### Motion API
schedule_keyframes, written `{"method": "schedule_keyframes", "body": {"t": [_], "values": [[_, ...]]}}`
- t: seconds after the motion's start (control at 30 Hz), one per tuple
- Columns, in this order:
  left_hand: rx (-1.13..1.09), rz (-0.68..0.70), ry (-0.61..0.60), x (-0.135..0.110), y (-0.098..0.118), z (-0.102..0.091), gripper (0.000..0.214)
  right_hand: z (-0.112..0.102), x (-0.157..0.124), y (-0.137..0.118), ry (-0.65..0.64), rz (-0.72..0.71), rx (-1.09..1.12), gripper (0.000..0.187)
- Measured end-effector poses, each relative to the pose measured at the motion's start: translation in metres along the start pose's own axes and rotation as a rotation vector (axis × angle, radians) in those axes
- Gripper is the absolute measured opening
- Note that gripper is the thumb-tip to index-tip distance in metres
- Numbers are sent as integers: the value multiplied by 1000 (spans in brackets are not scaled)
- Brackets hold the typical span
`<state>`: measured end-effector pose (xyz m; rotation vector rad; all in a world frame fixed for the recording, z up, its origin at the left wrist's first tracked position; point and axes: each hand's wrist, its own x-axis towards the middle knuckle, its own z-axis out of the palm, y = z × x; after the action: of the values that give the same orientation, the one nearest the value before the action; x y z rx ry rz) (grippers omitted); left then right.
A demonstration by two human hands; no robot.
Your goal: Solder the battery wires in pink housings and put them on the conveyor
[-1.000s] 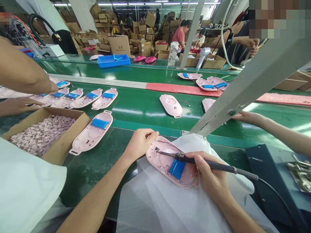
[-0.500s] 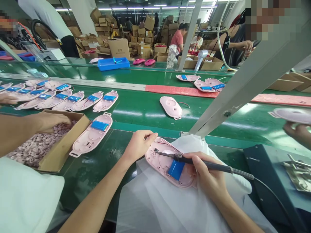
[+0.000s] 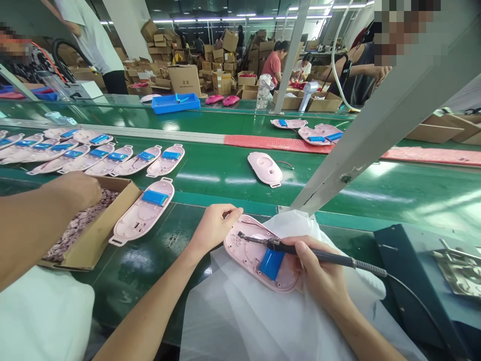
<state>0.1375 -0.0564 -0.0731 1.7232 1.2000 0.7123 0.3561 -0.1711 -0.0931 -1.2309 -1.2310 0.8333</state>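
Note:
My left hand [image 3: 216, 228] pinches at the upper left edge of a pink plastic shell [image 3: 246, 255], thumb and forefinger together. The open inside of this shell faces up, with a blue battery pack [image 3: 272, 263] in it and a thin dark wire along its upper edge. My right hand [image 3: 325, 276] grips a soldering iron [image 3: 338, 258] like a pen. Its tip rests at or just above the small round holes at the shell's left end; contact is hard to make out. White cloth [image 3: 240, 321] lies beneath the shell.
Another pink shell [image 3: 141, 215] with a battery lies left, beside a cardboard box [image 3: 93, 245] of small pink parts, where a co-worker's hand [image 3: 80, 190] reaches. More shells line the green belt [image 3: 214, 175]. A slanted metal post [image 3: 338, 165] and dark blue machine [image 3: 409, 271] stand right.
The co-worker's hand at the box has shifted and closed up. At far right, another person's hand with a pink shell has left view. My hands and the iron keep nearly the same place.

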Motion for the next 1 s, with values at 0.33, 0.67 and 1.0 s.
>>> {"method": "schedule_keyframes", "body": {"t": [0.33,0.67,1.0], "values": [[-155,-178,-167,-2,-8,-19,56,-3,-1,0,55,-32,77,39],[-57,-126,50,-2,-7,-65,48,-10,3,11,95,-39,353,39],[374,200,545,70,4,-26,26,-12,5,-2,145,-28,478,45]]}}
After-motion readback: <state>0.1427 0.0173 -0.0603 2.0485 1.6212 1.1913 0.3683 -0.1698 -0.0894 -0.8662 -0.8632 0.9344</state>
